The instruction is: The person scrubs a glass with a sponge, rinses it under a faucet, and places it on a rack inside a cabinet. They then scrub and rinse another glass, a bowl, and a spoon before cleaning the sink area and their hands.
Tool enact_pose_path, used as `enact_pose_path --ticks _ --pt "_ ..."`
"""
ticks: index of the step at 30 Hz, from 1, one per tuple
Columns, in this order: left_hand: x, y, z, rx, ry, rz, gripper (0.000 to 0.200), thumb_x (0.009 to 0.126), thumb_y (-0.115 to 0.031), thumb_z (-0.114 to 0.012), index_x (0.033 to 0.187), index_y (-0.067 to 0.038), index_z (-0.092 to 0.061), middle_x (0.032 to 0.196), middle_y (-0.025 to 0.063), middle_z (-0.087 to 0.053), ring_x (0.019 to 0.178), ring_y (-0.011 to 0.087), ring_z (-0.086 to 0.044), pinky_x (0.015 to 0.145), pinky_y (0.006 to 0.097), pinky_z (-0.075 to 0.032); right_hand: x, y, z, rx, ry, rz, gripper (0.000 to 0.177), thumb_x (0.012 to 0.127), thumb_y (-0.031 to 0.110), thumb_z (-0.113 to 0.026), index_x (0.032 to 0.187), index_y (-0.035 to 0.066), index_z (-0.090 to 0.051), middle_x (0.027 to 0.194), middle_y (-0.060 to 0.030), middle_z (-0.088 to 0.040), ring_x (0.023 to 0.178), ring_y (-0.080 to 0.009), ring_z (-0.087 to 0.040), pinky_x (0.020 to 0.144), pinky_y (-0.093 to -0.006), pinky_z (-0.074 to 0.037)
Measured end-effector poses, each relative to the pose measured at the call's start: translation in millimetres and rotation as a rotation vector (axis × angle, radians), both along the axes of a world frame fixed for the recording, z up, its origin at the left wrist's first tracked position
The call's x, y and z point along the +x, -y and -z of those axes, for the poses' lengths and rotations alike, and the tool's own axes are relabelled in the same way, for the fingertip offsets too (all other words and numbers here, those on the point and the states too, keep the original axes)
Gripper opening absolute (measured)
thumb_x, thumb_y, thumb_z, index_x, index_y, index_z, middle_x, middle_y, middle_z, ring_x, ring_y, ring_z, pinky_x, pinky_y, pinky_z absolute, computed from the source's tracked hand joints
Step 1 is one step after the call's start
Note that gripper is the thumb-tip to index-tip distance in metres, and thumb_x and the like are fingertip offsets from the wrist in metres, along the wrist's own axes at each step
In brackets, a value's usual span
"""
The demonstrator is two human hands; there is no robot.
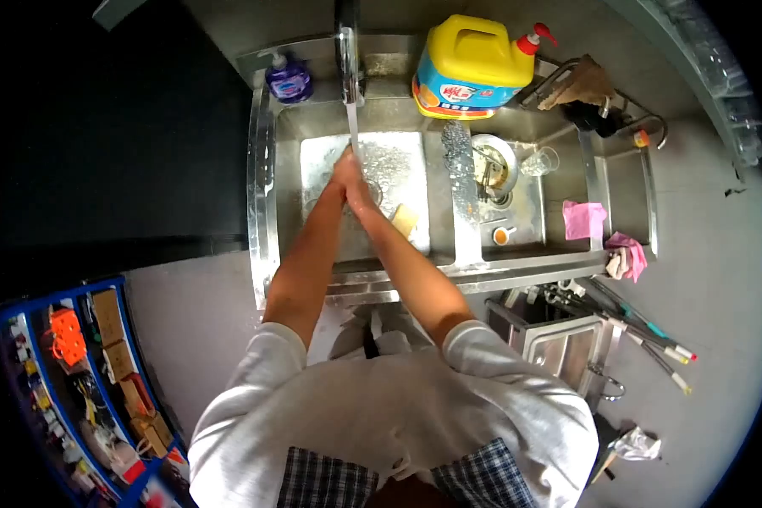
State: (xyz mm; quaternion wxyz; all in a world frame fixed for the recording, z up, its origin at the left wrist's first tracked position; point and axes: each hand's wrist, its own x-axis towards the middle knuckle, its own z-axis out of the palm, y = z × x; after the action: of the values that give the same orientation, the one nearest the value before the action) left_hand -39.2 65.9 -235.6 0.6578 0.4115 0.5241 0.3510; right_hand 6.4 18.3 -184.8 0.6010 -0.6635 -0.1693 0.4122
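My left hand (343,172) and my right hand (359,195) are pressed together under the faucet (347,63), low in the left basin of the steel sink (264,195). A stream of running water (353,123) falls onto them. The fingers overlap and are too small to make out, so whether anything lies between them is hidden. Water with bubbles spreads over the basin floor around the drain. A yellow sponge (405,221) lies in the basin near my right wrist.
A purple soap bottle (289,79) and a large yellow detergent jug (470,68) stand on the back ledge. The right basin holds a bowl (504,152), a glass (540,162) and a small cup (503,235). Pink cloths (584,220) hang at right; shelves (102,381) stand left.
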Motion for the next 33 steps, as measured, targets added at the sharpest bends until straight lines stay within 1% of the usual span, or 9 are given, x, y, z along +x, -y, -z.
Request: enact_pose_path --ticks 4,7,10,11,14,17,20,25,33 --pt "17.5 46.0 -38.2 -0.067 -0.004 0.049 0.035 0.086 -0.027 -0.051 0.112 -0.005 -0.056 0.108 0.017 -0.059 0.103 0.0298 -0.055 0.09 0.0373 -0.043 -6.9 -9.8 15.8 0.243 -0.388 0.082 0.056 0.098 0.043 -0.028 0.139 0.005 -0.029 0.14 -0.0132 -0.033 0.13 -0.023 -0.028 0.107 -0.0306 -0.022" --pt "-6.9 10.2 -22.4 -0.102 0.053 0.008 0.038 0.084 -0.028 -0.055 0.113 -0.004 -0.055 0.109 0.0186 -0.058 0.105 0.0313 -0.053 0.091 0.0367 -0.043 7.7 -7.1 33.4 0.08 -0.31 -0.266 0.055 0.095 0.047 -0.031 0.125 0.003 -0.046 0.117 -0.0117 -0.05 0.11 -0.0228 -0.045 0.095 -0.031 -0.034" --pt "-22.7 25.7 5.1 0.101 -0.332 0.196 0.041 0.082 -0.029 -0.058 0.114 -0.004 -0.055 0.111 0.0201 -0.057 0.107 0.0328 -0.052 0.091 0.036 -0.042 36.4 2.7 -10.9 -0.147 -0.473 -0.059 0.038 0.091 0.036 -0.04 0.089 0.003 -0.06 0.073 -0.0074 -0.059 0.068 -0.0182 -0.056 0.066 -0.0315 -0.046" --pt "-33.9 50.8 -40.7 0.147 -0.482 0.145 0.045 0.079 -0.031 -0.064 0.114 -0.005 -0.056 0.112 0.0198 -0.057 0.11 0.0324 -0.051 0.094 0.0347 -0.041 51.6 -11.4 40.5 -0.022 -0.185 -0.24 0.028 0.089 0.025 -0.046 0.089 0.001 -0.059 0.066 -0.0056 -0.058 0.057 -0.0156 -0.054 0.052 -0.0302 -0.043" --pt "-90.2 75.2 -78.3 0.329 -1.111 0.189 0.066 0.071 -0.035 -0.074 0.126 -0.009 -0.048 0.128 0.0201 -0.046 0.118 0.034 -0.046 0.094 0.0357 -0.042 46.8 20.0 -11.7 -0.025 -0.041 -0.475 0.019 0.088 0.015 -0.047 0.09 0.0 -0.059 0.072 -0.0075 -0.061 0.058 -0.0145 -0.057 0.05 -0.0282 -0.046" --pt "-103.3 90.5 -78.6 0.05 -1.365 0.495 0.09 0.065 -0.037 -0.079 0.136 -0.009 -0.033 0.141 0.0201 -0.029 0.125 0.0363 -0.04 0.097 0.041 -0.041 53.9 43.7 4.9 -0.225 -0.118 -0.574 0.018 0.089 0.014 -0.047 0.094 0.001 -0.059 0.081 -0.0086 -0.065 0.062 -0.0159 -0.061 0.052 -0.0283 -0.049" --pt "-118.7 74.1 48.4 0.185 -1.415 0.713 0.1 0.066 -0.041 -0.079 0.14 -0.007 -0.021 0.145 0.0218 -0.019 0.129 0.0391 -0.032 0.098 0.0466 -0.04 55.7 57.6 35.7 -0.309 -0.081 -0.637 0.019 0.09 0.017 -0.047 0.098 0.003 -0.059 0.085 -0.0092 -0.065 0.063 -0.016 -0.061 0.052 -0.0283 -0.05" --pt "-89.0 65.5 -3.7 0.264 -1.327 0.601 0.086 0.067 -0.037 -0.078 0.134 -0.008 -0.032 0.137 0.0224 -0.035 0.116 0.0366 -0.049 0.089 0.0435 -0.049 74.6 85.8 60.8 -0.45 -0.118 -0.678 0.025 0.087 0.02 -0.054 0.108 0.007 -0.056 0.089 -0.0052 -0.062 0.068 -0.0142 -0.058 0.054 -0.0279 -0.049" --pt "-55.2 27.0 -71.0 -0.316 0.116 0.309 0.064 0.073 -0.033 -0.075 0.124 -0.009 -0.044 0.115 0.009 -0.053 0.098 0.0275 -0.054 0.073 0.0379 -0.052 96.5 66.7 6.4 -0.151 -0.751 -0.289 0.046 0.084 0.039 -0.063 0.115 0.008 -0.05 0.103 -0.0106 -0.058 0.085 -0.0259 -0.061 0.069 -0.0389 -0.055"
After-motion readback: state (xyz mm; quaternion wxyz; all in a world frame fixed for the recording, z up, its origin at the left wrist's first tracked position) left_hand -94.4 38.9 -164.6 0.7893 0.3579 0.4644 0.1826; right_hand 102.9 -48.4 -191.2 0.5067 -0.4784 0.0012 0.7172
